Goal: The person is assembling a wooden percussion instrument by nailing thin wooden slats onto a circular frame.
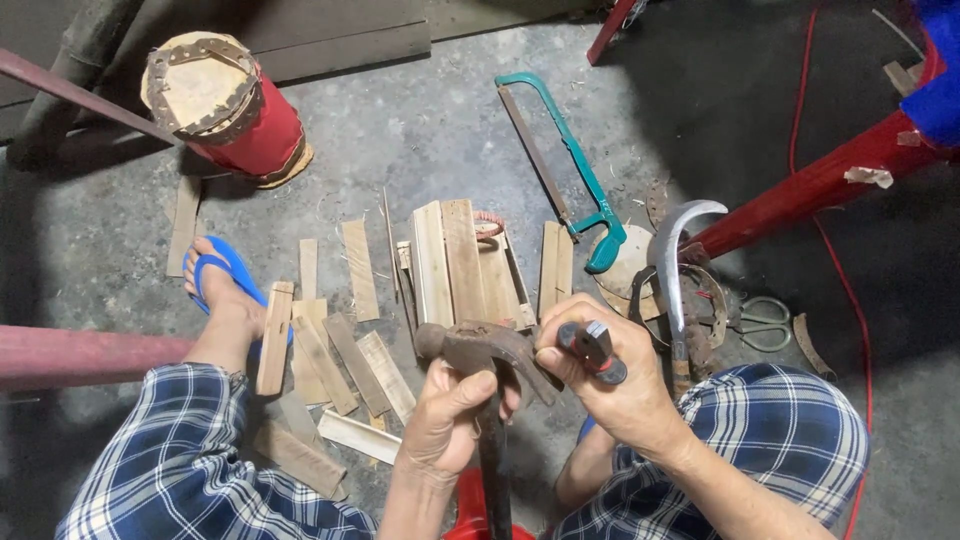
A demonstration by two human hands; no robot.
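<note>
My left hand (447, 415) grips a rusty claw hammer (480, 348) just below its head, the handle pointing down toward my lap. My right hand (610, 375) is closed on a small tool with a dark and red handle (596, 350), held right beside the hammer's claw. Both hands hover low over the concrete floor, just in front of a small wooden slat box (462, 262). I sit with both knees in blue checked trousers at either side.
Loose wooden strips (330, 350) lie scattered at the left near my foot in a blue sandal (222, 275). A teal hacksaw (570, 170), a curved sickle (672, 265), scissors (762, 322), a red-wrapped wooden drum (225, 105) and red metal legs (820, 180) surround me.
</note>
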